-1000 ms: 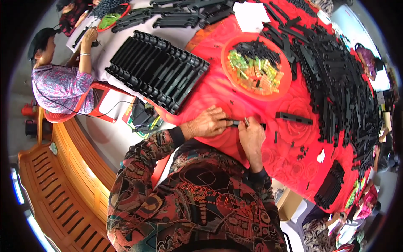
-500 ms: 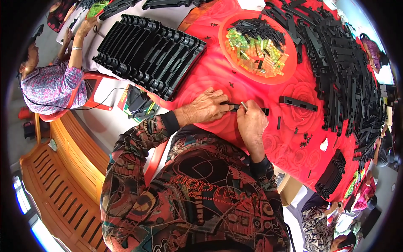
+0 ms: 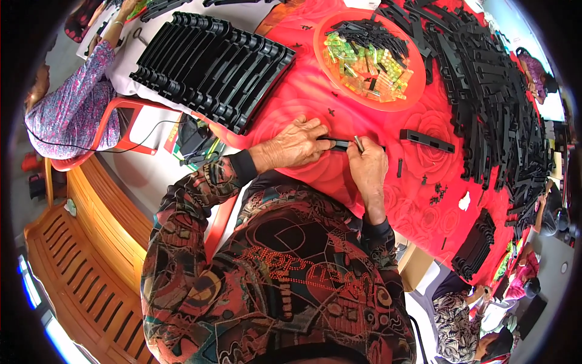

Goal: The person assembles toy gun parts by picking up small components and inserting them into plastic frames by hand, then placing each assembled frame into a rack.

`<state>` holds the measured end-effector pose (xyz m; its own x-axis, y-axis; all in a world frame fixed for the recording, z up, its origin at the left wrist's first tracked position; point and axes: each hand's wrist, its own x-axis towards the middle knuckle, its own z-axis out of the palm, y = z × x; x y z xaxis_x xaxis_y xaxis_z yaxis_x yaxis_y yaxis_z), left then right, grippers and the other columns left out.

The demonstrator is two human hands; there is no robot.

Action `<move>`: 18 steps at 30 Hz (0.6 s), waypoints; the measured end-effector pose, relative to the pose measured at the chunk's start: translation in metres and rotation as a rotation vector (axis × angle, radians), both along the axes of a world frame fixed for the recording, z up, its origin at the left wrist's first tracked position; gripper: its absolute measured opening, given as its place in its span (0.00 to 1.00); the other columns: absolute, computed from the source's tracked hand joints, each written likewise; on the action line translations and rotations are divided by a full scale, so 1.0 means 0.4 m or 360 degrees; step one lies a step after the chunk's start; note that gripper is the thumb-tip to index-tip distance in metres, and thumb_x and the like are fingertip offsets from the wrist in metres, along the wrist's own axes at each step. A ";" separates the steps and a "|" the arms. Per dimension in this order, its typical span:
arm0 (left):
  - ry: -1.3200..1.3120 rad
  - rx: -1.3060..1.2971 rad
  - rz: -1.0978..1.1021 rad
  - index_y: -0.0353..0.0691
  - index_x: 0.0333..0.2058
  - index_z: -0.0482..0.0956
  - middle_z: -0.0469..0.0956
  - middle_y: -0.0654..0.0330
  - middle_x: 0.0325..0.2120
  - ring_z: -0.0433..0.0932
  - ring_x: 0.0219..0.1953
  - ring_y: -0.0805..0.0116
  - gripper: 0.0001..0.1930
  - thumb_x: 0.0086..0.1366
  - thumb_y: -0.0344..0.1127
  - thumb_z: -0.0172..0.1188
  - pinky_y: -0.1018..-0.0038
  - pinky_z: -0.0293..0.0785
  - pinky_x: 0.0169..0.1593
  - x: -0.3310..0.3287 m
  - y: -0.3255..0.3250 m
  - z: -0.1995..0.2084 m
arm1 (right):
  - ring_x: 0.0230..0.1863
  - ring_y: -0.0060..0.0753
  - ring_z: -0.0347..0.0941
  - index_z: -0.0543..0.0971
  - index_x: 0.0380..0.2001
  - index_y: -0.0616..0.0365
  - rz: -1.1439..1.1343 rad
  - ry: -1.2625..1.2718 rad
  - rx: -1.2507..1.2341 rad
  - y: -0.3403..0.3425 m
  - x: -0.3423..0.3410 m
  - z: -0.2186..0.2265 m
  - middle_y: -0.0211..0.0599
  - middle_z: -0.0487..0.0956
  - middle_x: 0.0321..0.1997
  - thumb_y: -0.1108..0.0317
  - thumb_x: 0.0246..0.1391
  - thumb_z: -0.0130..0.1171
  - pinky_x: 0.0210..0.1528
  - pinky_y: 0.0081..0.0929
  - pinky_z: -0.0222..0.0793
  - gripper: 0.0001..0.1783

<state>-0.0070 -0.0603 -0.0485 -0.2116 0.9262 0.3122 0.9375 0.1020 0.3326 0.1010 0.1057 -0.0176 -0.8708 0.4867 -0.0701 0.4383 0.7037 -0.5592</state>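
Black plastic strip [image 3: 342, 145], one, at the near side of the red tablecloth [image 3: 418, 221]: fingers of your left hand [image 3: 301, 144] clamped on its left end, seemingly to steady it; your right hand's [image 3: 369, 162] closed around a slim metallic rod [image 3: 359, 144].
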 end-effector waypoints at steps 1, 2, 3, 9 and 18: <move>-0.0009 0.0002 0.0005 0.47 0.38 0.78 0.67 0.62 0.32 0.68 0.38 0.64 0.14 0.50 0.36 0.58 0.64 0.64 0.37 0.002 0.001 0.001 | 0.31 0.57 0.74 0.75 0.25 0.60 0.0001 0.0003 -0.0020 0.004 0.001 -0.002 0.53 0.77 0.26 0.62 0.47 0.56 0.33 0.48 0.67 0.11; -0.0006 0.0005 0.0011 0.47 0.38 0.78 0.67 0.62 0.32 0.68 0.38 0.64 0.14 0.50 0.36 0.58 0.64 0.64 0.37 0.003 0.001 0.002 | 0.31 0.57 0.74 0.75 0.25 0.60 0.0002 0.0006 -0.0041 0.006 0.002 -0.004 0.53 0.76 0.26 0.62 0.47 0.56 0.33 0.48 0.67 0.11; -0.0006 -0.0042 0.0007 0.47 0.38 0.78 0.67 0.62 0.32 0.68 0.38 0.64 0.14 0.50 0.36 0.58 0.64 0.64 0.37 0.003 0.002 0.003 | 0.31 0.57 0.74 0.75 0.25 0.60 0.0003 0.0008 -0.0039 0.006 0.003 -0.005 0.53 0.76 0.26 0.62 0.47 0.56 0.33 0.48 0.67 0.11; 0.0010 0.0016 0.0003 0.45 0.37 0.77 0.68 0.60 0.30 0.69 0.37 0.61 0.13 0.50 0.35 0.57 0.64 0.66 0.38 0.006 0.005 -0.009 | 0.32 0.56 0.74 0.74 0.24 0.60 -0.0095 -0.0086 0.0089 -0.018 -0.002 0.010 0.51 0.77 0.27 0.60 0.45 0.59 0.33 0.48 0.67 0.13; -0.0147 0.0314 -0.0050 0.39 0.36 0.76 0.73 0.58 0.33 0.73 0.38 0.58 0.14 0.49 0.34 0.61 0.66 0.71 0.46 -0.004 -0.008 -0.031 | 0.31 0.52 0.75 0.73 0.24 0.59 -0.0146 -0.0042 0.0156 -0.030 -0.010 0.005 0.46 0.77 0.27 0.59 0.45 0.60 0.32 0.47 0.68 0.14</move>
